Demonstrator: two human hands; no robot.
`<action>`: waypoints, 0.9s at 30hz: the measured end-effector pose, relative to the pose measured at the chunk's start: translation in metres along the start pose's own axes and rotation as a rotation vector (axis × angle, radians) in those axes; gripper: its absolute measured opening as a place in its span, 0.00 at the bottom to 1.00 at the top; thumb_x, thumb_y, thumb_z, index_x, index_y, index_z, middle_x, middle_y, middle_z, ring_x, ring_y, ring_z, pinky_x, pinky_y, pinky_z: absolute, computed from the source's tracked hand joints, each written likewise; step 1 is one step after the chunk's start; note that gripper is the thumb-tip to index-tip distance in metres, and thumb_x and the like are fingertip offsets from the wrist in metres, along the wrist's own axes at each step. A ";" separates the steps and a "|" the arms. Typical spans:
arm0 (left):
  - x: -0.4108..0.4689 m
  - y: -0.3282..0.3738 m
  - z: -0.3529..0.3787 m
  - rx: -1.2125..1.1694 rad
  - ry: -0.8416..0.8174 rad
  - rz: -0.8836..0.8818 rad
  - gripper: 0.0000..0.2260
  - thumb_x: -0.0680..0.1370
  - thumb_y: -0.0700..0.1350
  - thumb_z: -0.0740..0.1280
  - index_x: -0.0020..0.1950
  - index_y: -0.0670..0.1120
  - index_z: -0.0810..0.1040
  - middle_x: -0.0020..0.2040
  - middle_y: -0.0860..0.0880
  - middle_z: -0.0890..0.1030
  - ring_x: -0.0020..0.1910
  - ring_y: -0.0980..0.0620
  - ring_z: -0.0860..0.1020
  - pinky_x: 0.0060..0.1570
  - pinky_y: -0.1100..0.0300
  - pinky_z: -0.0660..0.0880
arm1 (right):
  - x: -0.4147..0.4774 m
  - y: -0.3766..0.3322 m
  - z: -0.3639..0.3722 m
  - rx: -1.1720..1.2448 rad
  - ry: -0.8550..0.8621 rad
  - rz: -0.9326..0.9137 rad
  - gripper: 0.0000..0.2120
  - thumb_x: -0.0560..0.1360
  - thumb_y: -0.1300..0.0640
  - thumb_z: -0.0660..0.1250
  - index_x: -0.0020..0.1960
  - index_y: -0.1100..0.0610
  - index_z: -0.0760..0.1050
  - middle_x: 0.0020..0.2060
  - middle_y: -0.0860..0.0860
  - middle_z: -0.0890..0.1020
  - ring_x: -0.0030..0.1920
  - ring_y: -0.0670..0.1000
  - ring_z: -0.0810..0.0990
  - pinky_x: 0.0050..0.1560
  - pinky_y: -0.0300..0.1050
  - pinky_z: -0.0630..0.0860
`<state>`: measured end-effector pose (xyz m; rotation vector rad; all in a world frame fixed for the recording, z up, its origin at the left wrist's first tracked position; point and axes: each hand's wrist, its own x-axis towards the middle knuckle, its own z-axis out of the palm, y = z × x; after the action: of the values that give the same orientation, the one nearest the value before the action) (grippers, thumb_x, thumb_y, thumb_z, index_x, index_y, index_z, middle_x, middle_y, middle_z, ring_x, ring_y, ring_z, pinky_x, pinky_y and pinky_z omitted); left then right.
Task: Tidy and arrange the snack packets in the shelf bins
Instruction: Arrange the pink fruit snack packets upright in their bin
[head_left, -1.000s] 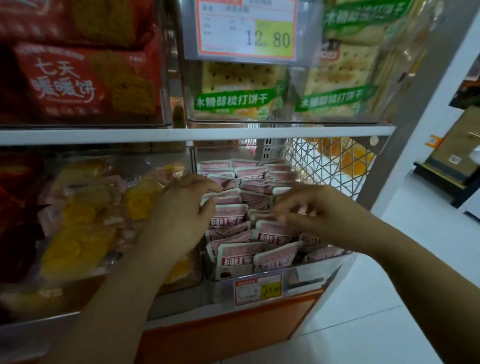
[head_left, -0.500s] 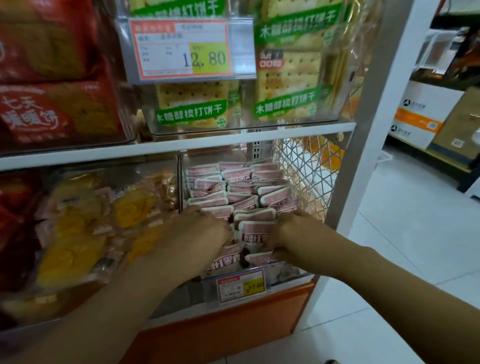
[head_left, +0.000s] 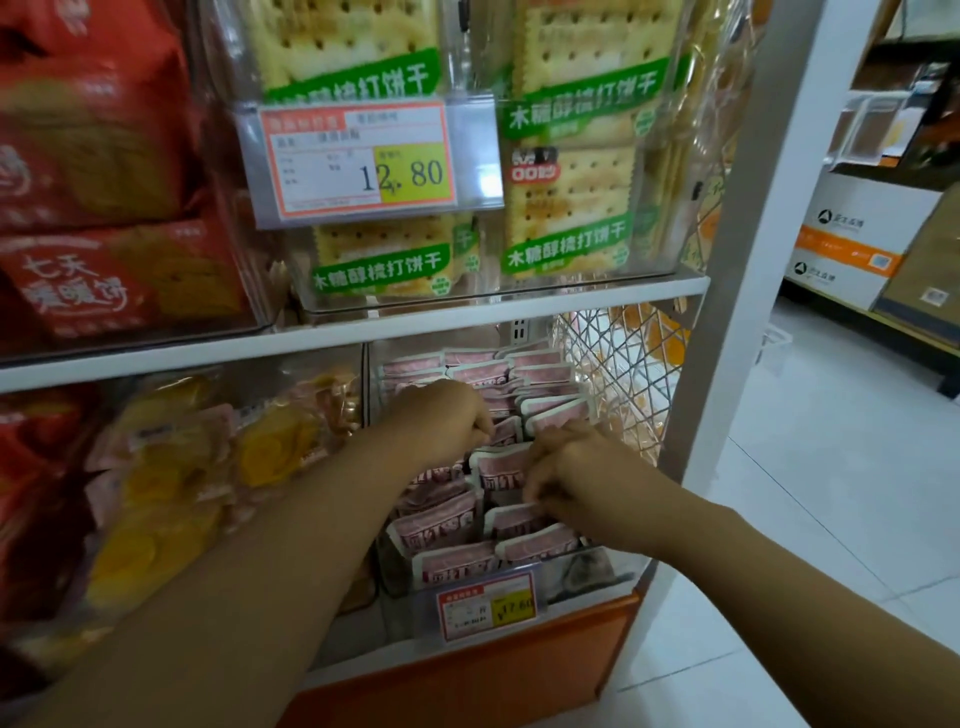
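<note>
**Bin reachable only from the front; open floor to the right**
The clear bin (head_left: 602, 577) is packed with upright pink packets (head_left: 441, 525), with only slits between the rows. The shelf board (head_left: 467, 317) sits close above, and the wire mesh panel (head_left: 613, 374) and white upright (head_left: 727, 312) wall its right side. The bin of yellow snacks (head_left: 182, 493) blocks the left. Both forearms fill the front gap, the left hand (head_left: 441, 415) further in and the right hand (head_left: 571, 478) pinching a packet's top edge. Tiled floor (head_left: 831, 519) lies open right of the upright.

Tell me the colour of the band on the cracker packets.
The band is green; head view.
</note>
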<state>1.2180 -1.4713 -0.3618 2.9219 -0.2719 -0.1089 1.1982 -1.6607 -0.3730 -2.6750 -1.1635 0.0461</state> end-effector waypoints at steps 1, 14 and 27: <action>0.003 0.002 0.001 0.006 -0.025 0.000 0.07 0.76 0.47 0.68 0.52 0.51 0.83 0.51 0.53 0.82 0.50 0.51 0.79 0.53 0.54 0.75 | -0.002 0.002 0.000 -0.003 -0.013 0.002 0.08 0.74 0.56 0.65 0.48 0.46 0.81 0.57 0.46 0.77 0.61 0.51 0.69 0.64 0.51 0.64; -0.005 0.002 -0.001 -0.166 -0.270 0.075 0.08 0.78 0.46 0.66 0.52 0.45 0.83 0.48 0.53 0.83 0.34 0.63 0.75 0.38 0.65 0.70 | 0.020 0.019 0.006 0.149 0.219 0.173 0.10 0.78 0.55 0.58 0.52 0.50 0.78 0.47 0.51 0.83 0.49 0.56 0.78 0.52 0.51 0.73; 0.004 -0.005 0.023 -0.002 0.115 0.023 0.08 0.77 0.48 0.67 0.40 0.49 0.82 0.34 0.54 0.79 0.35 0.54 0.77 0.39 0.61 0.72 | 0.050 0.026 -0.012 0.037 -0.284 0.152 0.10 0.76 0.57 0.62 0.39 0.49 0.80 0.43 0.46 0.81 0.48 0.54 0.77 0.54 0.50 0.72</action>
<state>1.2209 -1.4717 -0.3852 2.9082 -0.2868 0.0623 1.2524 -1.6439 -0.3640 -2.7828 -1.0154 0.4814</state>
